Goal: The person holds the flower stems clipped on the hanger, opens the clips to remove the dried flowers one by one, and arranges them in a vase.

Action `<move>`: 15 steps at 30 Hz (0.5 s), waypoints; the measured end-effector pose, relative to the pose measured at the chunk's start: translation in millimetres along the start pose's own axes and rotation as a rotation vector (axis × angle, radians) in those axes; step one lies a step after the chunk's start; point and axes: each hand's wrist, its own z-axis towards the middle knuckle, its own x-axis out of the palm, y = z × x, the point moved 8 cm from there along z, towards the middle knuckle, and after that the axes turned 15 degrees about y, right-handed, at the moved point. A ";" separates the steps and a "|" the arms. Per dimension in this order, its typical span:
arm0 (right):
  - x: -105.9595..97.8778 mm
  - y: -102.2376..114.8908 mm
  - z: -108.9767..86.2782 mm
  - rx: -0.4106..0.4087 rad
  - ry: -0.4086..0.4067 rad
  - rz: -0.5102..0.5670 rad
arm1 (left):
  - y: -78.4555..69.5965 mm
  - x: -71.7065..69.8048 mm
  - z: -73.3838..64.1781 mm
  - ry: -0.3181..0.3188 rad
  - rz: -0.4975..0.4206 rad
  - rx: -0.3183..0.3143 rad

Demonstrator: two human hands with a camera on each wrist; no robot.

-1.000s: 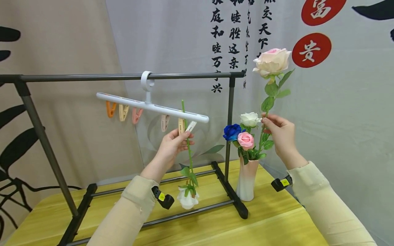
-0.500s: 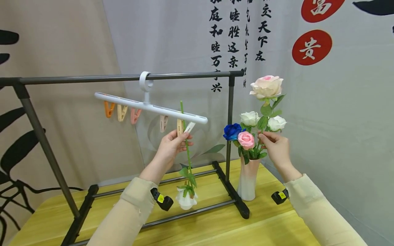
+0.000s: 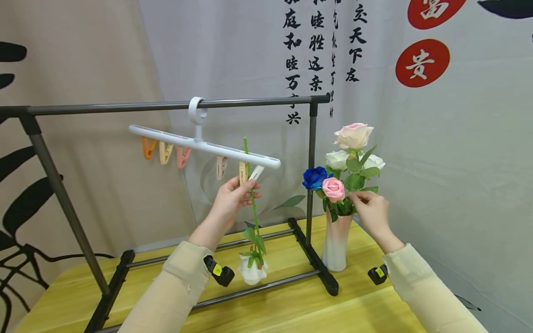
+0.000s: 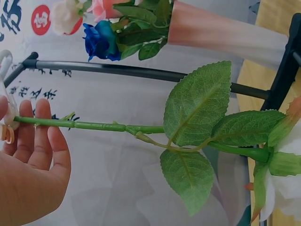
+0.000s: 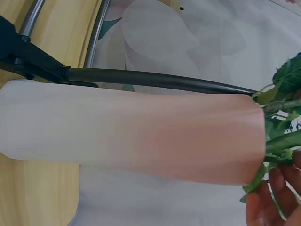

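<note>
In the head view my left hand (image 3: 233, 201) pinches a white clothespin (image 3: 257, 173) at the right end of the white hanger (image 3: 216, 148). Beside it a beige clothespin (image 3: 243, 173) hangs along the green stem of a white rose (image 3: 253, 270), which points head down. That stem crosses the fingers (image 4: 42, 136) in the left wrist view. My right hand (image 3: 372, 210) pinches the stem of a cream-pink rose (image 3: 354, 135), just above the vase (image 3: 334, 245). The right wrist view shows this stem low among the leaves at the vase's mouth, partly hidden by fingertips.
Other clothespins, orange (image 3: 148, 148) and pink (image 3: 183, 157) among them, hang along the hanger. A dark metal rack (image 3: 258, 102) carries it on the wooden table (image 3: 362, 300). Blue (image 3: 315, 178), pink (image 3: 333, 190) and white roses crowd the vase. A printed curtain stands behind.
My right hand has moved down with the cream-pink rose, whose head now sits just above the other flowers. A white rose behind it has come into view. The left hand stays in place.
</note>
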 end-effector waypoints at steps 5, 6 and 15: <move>1.5 -5.6 -1.6 -0.008 -0.021 -0.030 | 0.5 -0.1 0.8 0.002 -0.004 0.007; 1.7 -6.5 -1.8 -0.010 -0.024 -0.038 | 0.8 -0.3 1.0 0.001 -0.007 0.009; 6.9 -14.9 -3.6 0.013 0.028 -0.089 | 2.9 -1.4 1.6 0.005 -0.007 0.015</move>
